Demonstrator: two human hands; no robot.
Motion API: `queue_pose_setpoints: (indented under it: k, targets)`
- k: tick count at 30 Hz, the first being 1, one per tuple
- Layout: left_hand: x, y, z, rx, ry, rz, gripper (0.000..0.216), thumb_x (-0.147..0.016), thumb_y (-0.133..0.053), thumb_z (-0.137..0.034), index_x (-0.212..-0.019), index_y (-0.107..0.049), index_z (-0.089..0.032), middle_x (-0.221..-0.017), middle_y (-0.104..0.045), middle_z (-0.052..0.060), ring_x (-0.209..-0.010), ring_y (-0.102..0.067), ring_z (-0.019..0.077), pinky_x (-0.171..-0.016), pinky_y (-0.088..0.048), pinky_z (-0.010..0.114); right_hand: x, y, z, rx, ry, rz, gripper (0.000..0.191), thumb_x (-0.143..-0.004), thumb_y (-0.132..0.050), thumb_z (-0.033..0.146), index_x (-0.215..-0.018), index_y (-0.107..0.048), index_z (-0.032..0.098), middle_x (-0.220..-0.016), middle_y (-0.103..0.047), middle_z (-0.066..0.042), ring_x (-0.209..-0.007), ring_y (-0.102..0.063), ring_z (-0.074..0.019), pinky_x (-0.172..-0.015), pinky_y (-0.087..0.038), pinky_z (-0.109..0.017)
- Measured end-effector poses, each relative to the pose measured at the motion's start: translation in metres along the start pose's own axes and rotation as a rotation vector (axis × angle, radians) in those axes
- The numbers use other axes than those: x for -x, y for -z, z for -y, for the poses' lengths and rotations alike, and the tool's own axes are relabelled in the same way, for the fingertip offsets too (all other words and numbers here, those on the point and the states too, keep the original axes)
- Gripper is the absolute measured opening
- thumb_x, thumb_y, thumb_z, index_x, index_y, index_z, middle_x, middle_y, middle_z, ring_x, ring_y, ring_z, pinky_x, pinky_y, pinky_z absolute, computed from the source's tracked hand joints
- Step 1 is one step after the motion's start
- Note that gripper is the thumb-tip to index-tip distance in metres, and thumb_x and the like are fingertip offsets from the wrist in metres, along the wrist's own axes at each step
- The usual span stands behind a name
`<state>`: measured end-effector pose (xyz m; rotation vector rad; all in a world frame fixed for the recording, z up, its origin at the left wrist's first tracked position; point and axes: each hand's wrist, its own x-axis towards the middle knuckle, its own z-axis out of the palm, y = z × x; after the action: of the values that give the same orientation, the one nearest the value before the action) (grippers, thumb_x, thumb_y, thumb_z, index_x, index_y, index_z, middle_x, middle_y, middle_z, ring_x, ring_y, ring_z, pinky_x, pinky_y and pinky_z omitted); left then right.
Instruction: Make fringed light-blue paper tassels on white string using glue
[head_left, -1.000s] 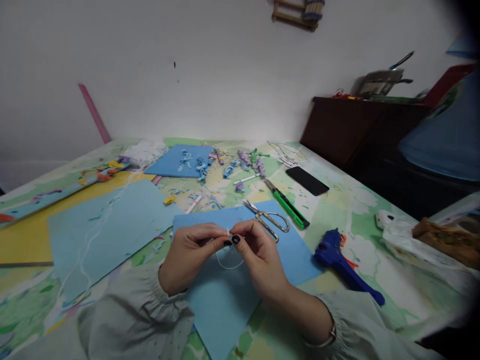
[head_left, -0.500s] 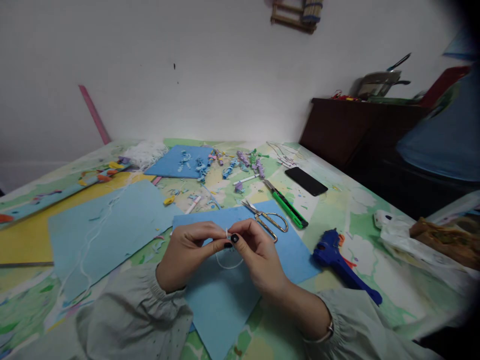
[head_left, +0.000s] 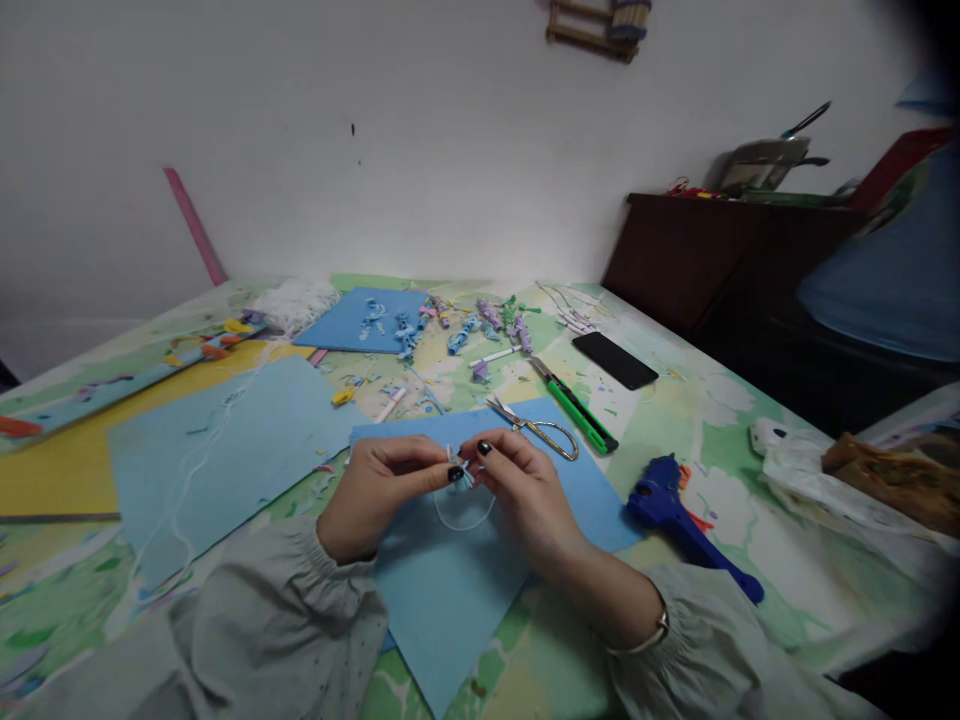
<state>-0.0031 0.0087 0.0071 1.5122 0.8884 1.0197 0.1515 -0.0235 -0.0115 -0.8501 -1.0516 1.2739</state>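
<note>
My left hand (head_left: 382, 488) and my right hand (head_left: 521, 485) meet fingertip to fingertip over a blue paper sheet (head_left: 457, 580). Both pinch a small white and pale blue piece (head_left: 459, 468) between thumb and forefinger. A thin white thread (head_left: 465, 520) hangs from it in a loop just above the sheet. Both hands are closed in a pinch. Grey sleeves cover both forearms, and a bangle sits on my right wrist.
Scissors (head_left: 536, 430), a green utility knife (head_left: 576, 405), a black phone (head_left: 615, 360) and a blue glue gun (head_left: 686, 525) lie to the right. Rolled paper bits (head_left: 480, 325), another blue sheet (head_left: 225, 450), yellow paper (head_left: 52, 470) and white thread (head_left: 292, 300) cover the table (head_left: 720, 470). A dark cabinet (head_left: 720, 260) stands at the right.
My hands have shifted slightly up and away from me, still pinching the small piece. The right thumb has lifted a little and the piece shows more between the fingertips.
</note>
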Motion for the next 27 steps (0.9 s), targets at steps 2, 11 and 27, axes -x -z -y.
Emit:
queue_pose_setpoints:
  k: [2,11,27]
  targets:
    - [-0.002,0.001,0.001,0.033,0.035,-0.032,0.007,-0.064,-0.074,-0.022,-0.065,-0.073,-0.015,-0.062,-0.067,0.002,-0.060,-0.056,0.0124,-0.059,-0.044,0.022,0.000,-0.001,0.001,-0.014,-0.024,0.035,0.018,-0.078,-0.061,0.034,-0.088,-0.063,0.019,-0.085,-0.061,-0.002,-0.065,-0.054,-0.0101,-0.063,-0.045,-0.025]
    - [-0.002,0.001,-0.005,0.378,0.211,-0.031,0.012,-0.064,-0.070,-0.023,-0.069,-0.063,-0.014,-0.064,-0.064,0.001,-0.051,-0.053,0.0094,-0.047,-0.037,0.020,-0.004,0.000,-0.009,0.267,-0.017,0.127,0.065,-0.061,-0.072,0.015,-0.119,-0.048,0.030,-0.096,-0.050,0.001,-0.051,-0.045,-0.0032,-0.046,-0.040,-0.018]
    - [-0.016,0.032,0.004,0.331,0.306,0.083,0.015,-0.069,-0.069,-0.025,-0.071,-0.067,-0.011,-0.071,-0.070,0.007,-0.051,-0.058,0.0095,-0.043,-0.038,0.017,-0.015,0.028,0.035,0.081,-0.030,0.091,0.012,-0.070,-0.067,0.025,-0.074,-0.059,0.016,-0.051,-0.054,0.005,-0.040,-0.039,-0.0045,-0.039,-0.026,-0.018]
